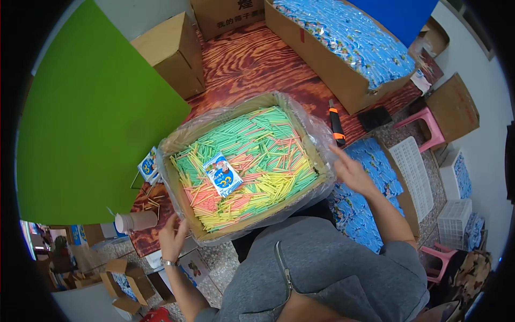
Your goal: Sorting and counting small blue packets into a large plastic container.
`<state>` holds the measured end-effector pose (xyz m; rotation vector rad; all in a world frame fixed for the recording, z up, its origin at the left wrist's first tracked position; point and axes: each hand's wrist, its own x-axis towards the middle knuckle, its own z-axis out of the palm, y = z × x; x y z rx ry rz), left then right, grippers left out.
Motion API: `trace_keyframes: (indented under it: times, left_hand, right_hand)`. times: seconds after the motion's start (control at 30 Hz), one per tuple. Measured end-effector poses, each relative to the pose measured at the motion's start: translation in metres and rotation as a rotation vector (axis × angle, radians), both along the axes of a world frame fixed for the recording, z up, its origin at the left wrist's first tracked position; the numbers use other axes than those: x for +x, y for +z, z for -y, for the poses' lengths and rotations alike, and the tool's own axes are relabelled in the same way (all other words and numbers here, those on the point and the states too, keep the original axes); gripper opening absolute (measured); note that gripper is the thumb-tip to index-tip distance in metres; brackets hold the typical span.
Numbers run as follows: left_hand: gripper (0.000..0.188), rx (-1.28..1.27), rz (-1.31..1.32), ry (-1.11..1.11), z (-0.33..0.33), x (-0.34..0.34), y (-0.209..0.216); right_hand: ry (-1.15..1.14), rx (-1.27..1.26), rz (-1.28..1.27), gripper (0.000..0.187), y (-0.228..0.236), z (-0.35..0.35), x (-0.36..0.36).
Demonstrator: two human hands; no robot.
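A cardboard box (263,218) lined with clear plastic (316,129) sits at the table's near edge, close to my body. Thin green, yellow and pink sticks (273,182) fill it in loose layers. On top of them lies a small blue and white printed packet (223,175). My left hand (173,239), a watch at its wrist, is at the box's near left corner with thumb and fingers apart. Against the plastic on the right side, my right hand (351,172) has its fingers stretched out. Its fingertips are partly lost against the liner.
An orange and black utility knife (336,124) lies on the wood-patterned table (241,64). Behind it stands a large carton (316,59) of blue packets. A green panel (91,118) rises on the left, near a pale cup (137,221). More blue packets (359,209) fill a carton at right.
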<state>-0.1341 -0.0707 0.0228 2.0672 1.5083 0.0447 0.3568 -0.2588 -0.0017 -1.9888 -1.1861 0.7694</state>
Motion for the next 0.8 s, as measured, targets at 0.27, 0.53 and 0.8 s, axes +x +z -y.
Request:
trace_keyframes:
  times: [0.27, 0.53, 0.8]
  left_hand:
    - [0.032, 0.562, 0.439, 0.138, 0.007, 0.053, 0.032]
    - [0.028, 0.463, 0.426, -0.284, 0.042, 0.124, 0.036]
    - [0.029, 0.303, 0.411, -0.439, 0.063, 0.121, 0.023]
  right_hand:
    - [-0.269, 0.107, 0.624, 0.049, -0.101, -0.026, 0.095]
    - [-0.107, -0.034, 0.693, 0.054, -0.144, -0.079, 0.106]
    - [0.032, -0.064, 0.857, 0.043, -0.062, -0.113, 0.105]
